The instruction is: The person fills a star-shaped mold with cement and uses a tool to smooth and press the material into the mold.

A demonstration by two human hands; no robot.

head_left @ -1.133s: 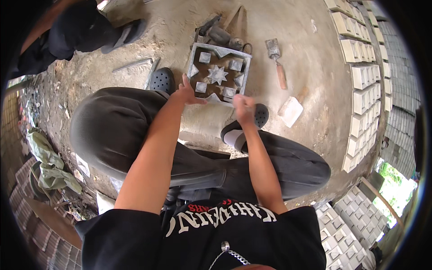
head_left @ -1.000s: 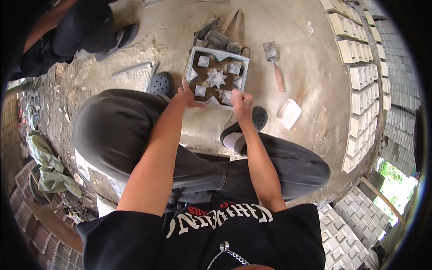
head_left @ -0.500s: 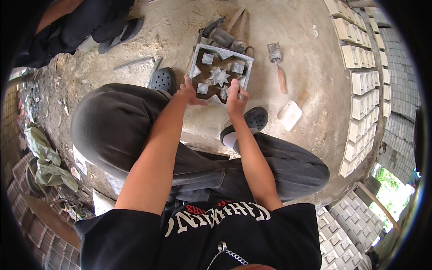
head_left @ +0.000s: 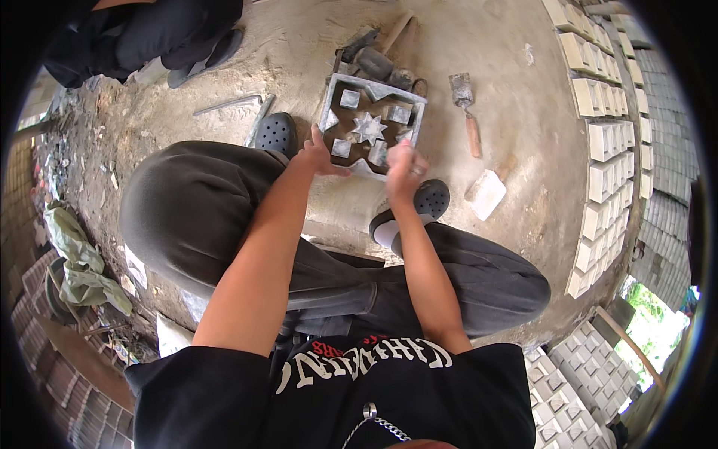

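Observation:
A grey metal mould lies on the ground in front of me. Brown material fills the space around its raised square blocks and the eight-pointed star at its middle. My left hand holds the near left corner, its index finger along the side wall and its thumb along the near edge. Over the near right corner, my right hand is closed and smeared by motion. Something thin seems to be in its fist, but I cannot make out its kind. The hand hides part of that corner.
Beyond the mould lie a dark hammer-like tool and other tools. A trowel and a white-bladed scraper lie to the right. Pale blocks stand in rows at far right. Another person's leg is at upper left.
My right hand has shifted slightly right and nearer me and is now blurred. My left hand stays on the mould's corner. The whole view has shifted slightly.

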